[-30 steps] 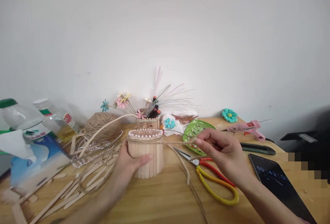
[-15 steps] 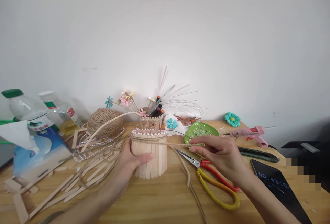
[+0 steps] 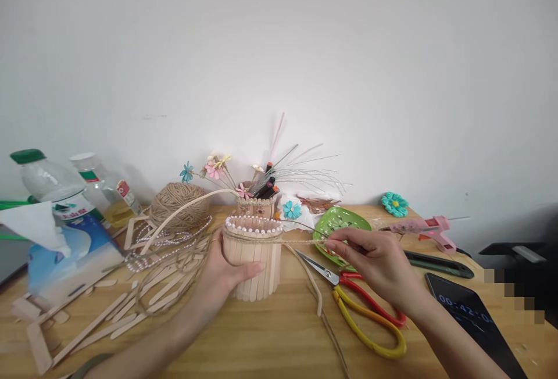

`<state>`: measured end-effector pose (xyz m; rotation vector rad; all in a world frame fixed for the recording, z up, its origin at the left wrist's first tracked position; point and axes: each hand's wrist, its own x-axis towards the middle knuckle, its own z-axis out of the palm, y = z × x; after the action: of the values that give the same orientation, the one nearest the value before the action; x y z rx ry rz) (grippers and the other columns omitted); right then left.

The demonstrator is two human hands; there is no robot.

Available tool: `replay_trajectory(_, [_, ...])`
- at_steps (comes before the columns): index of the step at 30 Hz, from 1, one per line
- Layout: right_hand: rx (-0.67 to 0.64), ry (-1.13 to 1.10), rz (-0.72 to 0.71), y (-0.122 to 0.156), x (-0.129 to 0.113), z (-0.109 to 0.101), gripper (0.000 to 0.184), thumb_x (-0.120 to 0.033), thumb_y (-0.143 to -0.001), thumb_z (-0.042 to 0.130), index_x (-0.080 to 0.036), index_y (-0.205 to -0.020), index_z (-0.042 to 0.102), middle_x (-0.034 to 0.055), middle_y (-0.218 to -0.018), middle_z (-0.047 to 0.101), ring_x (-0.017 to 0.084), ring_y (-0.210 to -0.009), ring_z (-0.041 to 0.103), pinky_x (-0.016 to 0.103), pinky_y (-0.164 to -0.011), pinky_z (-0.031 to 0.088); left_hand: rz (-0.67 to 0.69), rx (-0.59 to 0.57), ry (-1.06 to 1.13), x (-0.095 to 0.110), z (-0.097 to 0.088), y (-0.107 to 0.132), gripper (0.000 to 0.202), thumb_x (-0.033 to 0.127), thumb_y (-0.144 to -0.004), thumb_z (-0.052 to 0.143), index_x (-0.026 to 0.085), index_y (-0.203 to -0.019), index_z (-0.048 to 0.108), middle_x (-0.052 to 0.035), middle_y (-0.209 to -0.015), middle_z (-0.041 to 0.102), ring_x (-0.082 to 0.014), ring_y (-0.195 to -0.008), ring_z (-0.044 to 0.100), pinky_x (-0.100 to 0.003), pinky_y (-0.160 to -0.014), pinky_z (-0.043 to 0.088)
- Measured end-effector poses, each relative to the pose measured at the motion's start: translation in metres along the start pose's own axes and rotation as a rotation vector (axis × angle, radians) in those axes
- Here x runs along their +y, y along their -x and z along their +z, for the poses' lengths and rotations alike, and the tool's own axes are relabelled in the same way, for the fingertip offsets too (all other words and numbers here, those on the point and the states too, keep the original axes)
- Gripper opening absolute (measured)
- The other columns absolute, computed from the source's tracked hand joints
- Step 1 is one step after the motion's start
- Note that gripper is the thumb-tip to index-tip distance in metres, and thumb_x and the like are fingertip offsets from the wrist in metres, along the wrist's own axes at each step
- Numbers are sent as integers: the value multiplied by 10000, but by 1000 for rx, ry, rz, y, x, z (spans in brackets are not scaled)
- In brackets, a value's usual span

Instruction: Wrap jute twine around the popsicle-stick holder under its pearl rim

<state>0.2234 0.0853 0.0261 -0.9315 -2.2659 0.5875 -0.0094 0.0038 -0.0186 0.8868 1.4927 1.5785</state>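
Observation:
My left hand (image 3: pixel 229 268) is wrapped round the left side of a popsicle-stick holder (image 3: pixel 255 283), thumb across its front. A ring of pearl beads (image 3: pixel 257 231) runs along the holder's rim, and jute twine (image 3: pixel 250 242) circles it just below. The holder tilts a little, so its opening shows. To the right, my right hand (image 3: pixel 368 254) pinches the twine and holds it stretched out level from the holder. Beneath that hand lie scissors (image 3: pixel 370 344) with red and yellow handles, blades pointing at the holder.
Behind stand a decorated pen holder (image 3: pixel 255 209) and a twine ball (image 3: pixel 181 204). Loose popsicle sticks (image 3: pixel 87 332), a tissue pack (image 3: pixel 74 257) and bottles (image 3: pixel 47 178) are at left. A green dish (image 3: pixel 331 219), a glue gun (image 3: pixel 438 231), a utility knife (image 3: pixel 438 264) and a phone (image 3: pixel 466 315) lie right.
The holder has tipped slightly, showing more of its opening. My right hand has shifted slightly right with the twine still pinched. The whole view has moved a little.

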Motion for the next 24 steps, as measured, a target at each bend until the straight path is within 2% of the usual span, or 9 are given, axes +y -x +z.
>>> replay_trajectory(4, [-51,20,14,-2,0,2,350,-427,-885,462,-173,-697,613,-9,-600,565,101,-539,438,207,-512,326,-25,16,43,2,1,0,822,261,-463,834,201,-1166,413,-115,-1246,538,-302,-1178,488,-441,-1015,363])
replay_trajectory(13, [-57,34,17,-3,3,6,365,-432,-891,442,-175,-671,579,-18,-573,499,102,-536,395,213,-516,302,-65,-86,149,4,1,6,915,275,-470,832,199,-1255,368,-129,-1244,558,-322,-1170,502,-459,-989,393])
replay_trajectory(19, [-23,35,23,-2,-2,10,387,-429,-887,442,-172,-632,577,-25,-524,450,99,-506,368,215,-499,277,-128,-170,249,3,0,11,864,268,-517,806,187,-1257,368,-116,-1191,607,-307,-1125,545,-399,-908,465])
replay_trajectory(24, [-7,2,0,-1,-9,12,401,-399,-890,438,-162,-581,534,-30,-515,402,91,-504,340,204,-488,263,-178,-231,303,-1,-1,14,737,276,-534,778,176,-1194,466,-114,-1137,642,-331,-1105,555,-399,-872,488])
